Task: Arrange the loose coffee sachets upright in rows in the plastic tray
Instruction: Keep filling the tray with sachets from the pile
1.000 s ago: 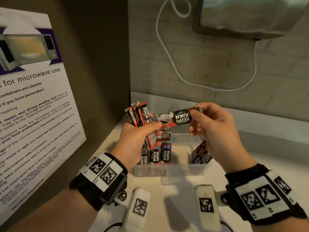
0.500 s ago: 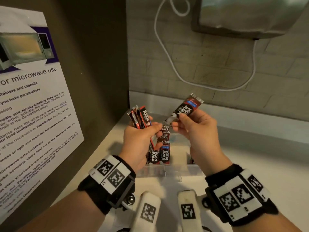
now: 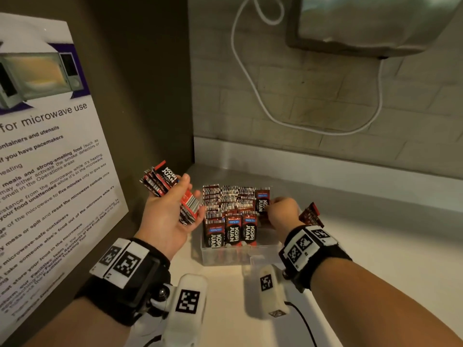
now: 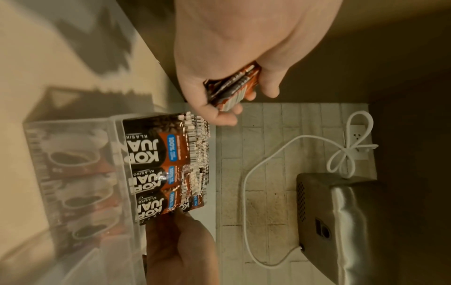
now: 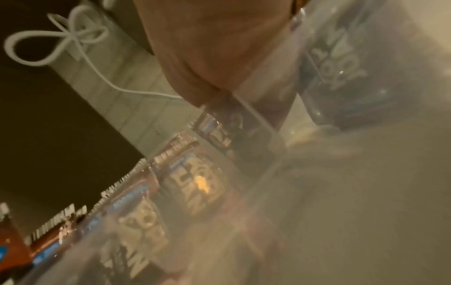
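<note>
A clear plastic tray (image 3: 265, 254) sits on the white counter and holds several rows of red-and-black coffee sachets (image 3: 233, 229) standing upright. My left hand (image 3: 170, 209) hovers left of the tray and grips a bundle of sachets (image 3: 162, 180), which the left wrist view shows as a bundle (image 4: 234, 86) in my curled fingers. Inside the tray's right part, my right hand (image 3: 280, 209) pinches one upright sachet (image 3: 262, 200) at the end of a back row. The right wrist view is blurred; through the tray wall I make out the standing sachets (image 5: 195, 181).
One more sachet (image 3: 310, 215) leans at the tray's right end behind my wrist. A microwave notice (image 3: 45, 151) hangs on the dark left wall. A white cable (image 3: 250, 91) loops on the brick wall below a steel appliance (image 3: 363, 23).
My right hand carried the single sachet from in front of my chest down into the tray. The left hand with its bundle moved left, away from the tray.
</note>
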